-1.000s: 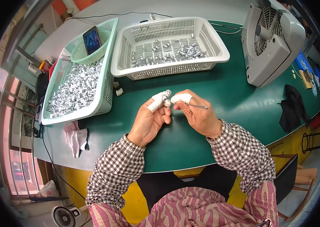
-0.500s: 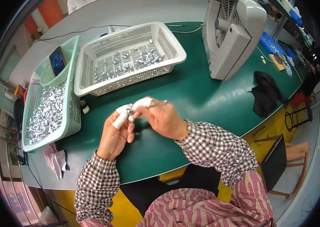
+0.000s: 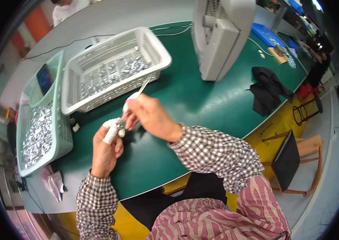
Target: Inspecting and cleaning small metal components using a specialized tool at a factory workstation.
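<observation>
Above the green table, my left hand (image 3: pixel 104 154) pinches a small silver metal part (image 3: pixel 120 125) between thumb and fingers, partly hidden by them. White wrapping covers some of its fingertips. My right hand (image 3: pixel 156 119) is closed round a thin metal rod-shaped tool (image 3: pixel 142 87), which slants up and away past the fingers; its lower end is at the metal part. The tool's exact kind cannot be made out. White wrapping also shows on a right finger. Both hands are close together, in front of the white basket (image 3: pixel 115 91), where many similar silver parts lie.
A pale green basket (image 3: pixel 62 146) full of silver parts stands at the left, with a green bowl and a phone (image 3: pixel 44 79) on it. A grey fan-like machine (image 3: pixel 222 44) stands at the back. Black cloth (image 3: pixel 262 86) lies right, pale cloth (image 3: pixel 52 182) near left.
The view has shifted, so the table's things sit further left. My right hand has turned, swinging the rod tool from nearly level to steeply upright. The left hand keeps its pinch.
</observation>
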Tool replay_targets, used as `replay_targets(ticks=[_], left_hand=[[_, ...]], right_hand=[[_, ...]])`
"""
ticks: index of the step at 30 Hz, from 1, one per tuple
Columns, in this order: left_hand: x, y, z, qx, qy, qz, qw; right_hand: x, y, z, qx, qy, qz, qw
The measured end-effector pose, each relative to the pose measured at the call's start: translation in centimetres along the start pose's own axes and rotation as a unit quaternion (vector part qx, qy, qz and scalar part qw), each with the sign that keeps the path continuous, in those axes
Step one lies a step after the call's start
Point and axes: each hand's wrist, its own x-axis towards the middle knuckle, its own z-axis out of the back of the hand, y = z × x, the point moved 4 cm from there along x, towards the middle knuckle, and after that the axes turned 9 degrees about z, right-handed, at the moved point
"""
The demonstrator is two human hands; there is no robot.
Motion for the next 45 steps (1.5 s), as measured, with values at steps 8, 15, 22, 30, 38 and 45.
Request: replay_targets(ticks=[8, 15, 22, 30, 38, 45], left_hand=[[0.2, -1.1, 2.4, 0.06, -0.05, -0.069, 0.995], [1.0, -4.5, -1.6, 0.493, -0.099, -0.288, 0.815], [3.5, -2.9, -3.5, 0.691, -0.11, -0.333, 0.633], [3.4, -1.2, -5.4, 0.687, -0.062, -0.331, 0.644], [2.3, -1.3, -5.4, 0.729, -0.092, -0.293, 0.612], [1.9, -10.4, -4.2, 0.577, -0.263, -0.406, 0.658]], right_hand=[[0.9, -0.1, 2.6, -0.18, -0.06, 0.089, 0.978], [1.2, 0.0, 4.0, -0.257, -0.095, 0.101, 0.956], [2.1, -1.7, 3.6, -0.255, -0.115, 0.178, 0.944], [1.6, -0.4, 4.2, -0.268, -0.11, 0.225, 0.93], [1.5, -0.5, 4.0, -0.295, -0.113, 0.278, 0.907], [1.8, -1.2, 4.4, -0.286, -0.117, 0.237, 0.921]])
